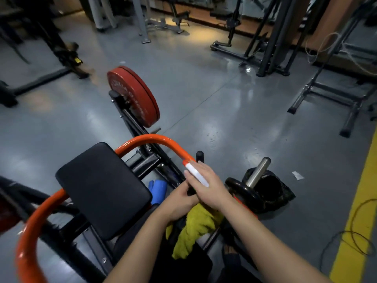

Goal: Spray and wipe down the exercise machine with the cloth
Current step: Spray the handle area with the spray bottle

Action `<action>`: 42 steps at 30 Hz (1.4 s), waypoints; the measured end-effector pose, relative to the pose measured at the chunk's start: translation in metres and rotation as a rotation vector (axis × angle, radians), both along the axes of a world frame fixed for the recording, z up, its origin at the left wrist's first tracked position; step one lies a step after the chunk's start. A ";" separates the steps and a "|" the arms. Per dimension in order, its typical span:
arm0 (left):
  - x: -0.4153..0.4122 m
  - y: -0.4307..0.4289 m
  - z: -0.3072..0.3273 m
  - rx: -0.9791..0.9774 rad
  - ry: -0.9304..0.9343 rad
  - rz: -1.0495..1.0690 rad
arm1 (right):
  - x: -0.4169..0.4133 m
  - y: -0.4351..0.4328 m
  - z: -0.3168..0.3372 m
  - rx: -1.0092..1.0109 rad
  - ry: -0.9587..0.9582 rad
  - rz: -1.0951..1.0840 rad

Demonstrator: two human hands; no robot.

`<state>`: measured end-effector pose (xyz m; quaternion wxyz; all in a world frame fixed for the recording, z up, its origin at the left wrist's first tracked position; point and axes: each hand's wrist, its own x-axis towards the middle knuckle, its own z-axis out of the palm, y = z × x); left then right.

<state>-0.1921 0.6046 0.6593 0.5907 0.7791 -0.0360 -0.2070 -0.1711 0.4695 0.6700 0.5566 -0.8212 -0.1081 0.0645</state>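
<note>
From my station I count two hands, left hand (179, 198) and right hand (208, 186); one yellow terry cloth (193, 231); one black padded rectangular seat (102, 188); one white-taped grip (196, 175); two red round weight plates (132, 94); one small black iron plate (244, 193).

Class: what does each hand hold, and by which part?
Right hand grips the orange bar at its white-taped section. Left hand curls above the yellow cloth; whether it holds it cannot be told.
</note>
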 end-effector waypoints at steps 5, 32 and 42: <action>0.002 0.020 -0.012 0.001 -0.025 0.100 | 0.004 0.025 -0.007 -0.170 0.127 0.007; -0.044 0.176 -0.141 0.072 0.350 1.019 | 0.011 0.048 -0.096 -0.821 0.462 0.270; -0.015 0.193 -0.159 0.321 0.289 0.742 | 0.017 0.041 -0.108 -0.813 0.483 0.232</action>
